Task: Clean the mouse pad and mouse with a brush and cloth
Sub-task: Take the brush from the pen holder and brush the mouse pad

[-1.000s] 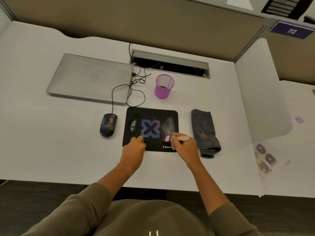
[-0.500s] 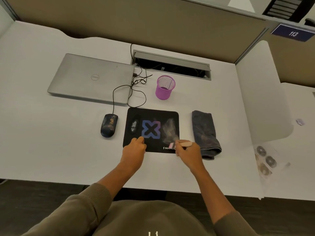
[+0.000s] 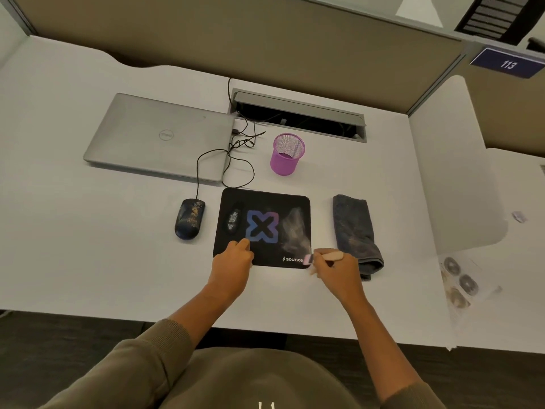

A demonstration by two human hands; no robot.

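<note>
Right hand [image 3: 339, 268] pinching our small pink-bristled brush [image 3: 324, 257] at the black rectangular mouse pad's [image 3: 262, 202] near corner; dust remains, grey cloth [image 3: 352, 228] unused.

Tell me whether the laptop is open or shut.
Shut. The laptop lies flat on the desk with its lid down, logo facing up; no screen or keyboard shows.

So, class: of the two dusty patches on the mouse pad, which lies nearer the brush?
The larger pale smear right of the X logo; the brush sits just below it. The smaller patch is left of the logo.
</note>
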